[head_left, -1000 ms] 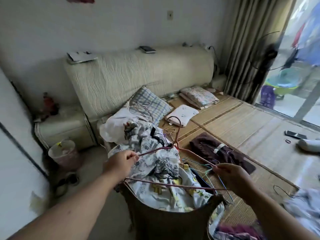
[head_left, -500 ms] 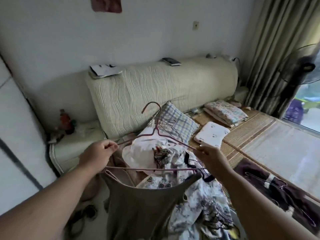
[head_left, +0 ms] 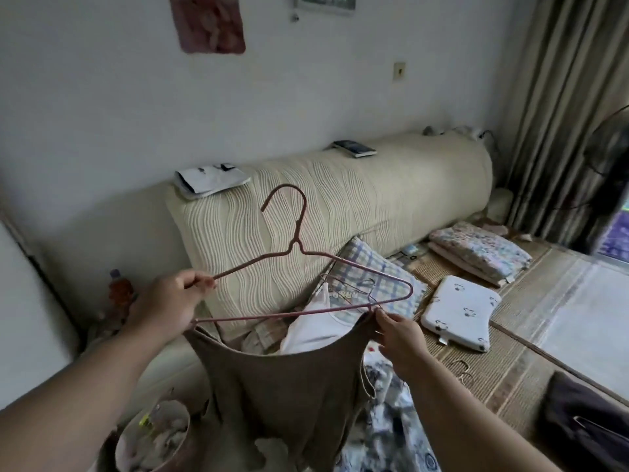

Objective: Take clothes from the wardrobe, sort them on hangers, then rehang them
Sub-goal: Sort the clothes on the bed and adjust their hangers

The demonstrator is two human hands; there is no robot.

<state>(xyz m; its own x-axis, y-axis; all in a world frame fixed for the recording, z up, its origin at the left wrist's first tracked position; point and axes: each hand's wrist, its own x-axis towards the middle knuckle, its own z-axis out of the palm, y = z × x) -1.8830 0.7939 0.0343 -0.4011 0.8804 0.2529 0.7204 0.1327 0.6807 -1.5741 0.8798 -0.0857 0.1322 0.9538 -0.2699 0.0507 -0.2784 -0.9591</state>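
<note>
Brown top point(head_left: 289, 386) hangs on the pink wire hanger point(head_left: 295, 245), held up over the clothes pile point(head_left: 384, 396) at the bed's point(head_left: 510, 362) left edge. Left hand point(head_left: 166, 301) is curled round the hanger's left end, and right hand point(head_left: 401, 338) pinches the strap at the right corner. The wire's thin, so I reckon that strap slides off if it's let go too early.

The pink wire hanger point(head_left: 294, 248) and its hanging brown top point(head_left: 289, 396) are screening the heap of patterned clothes point(head_left: 377, 434) from you. A round waste bin point(head_left: 153, 441) is crowding low left, and the woven straw bed mat point(head_left: 510, 366) is offering you room rightward.
</note>
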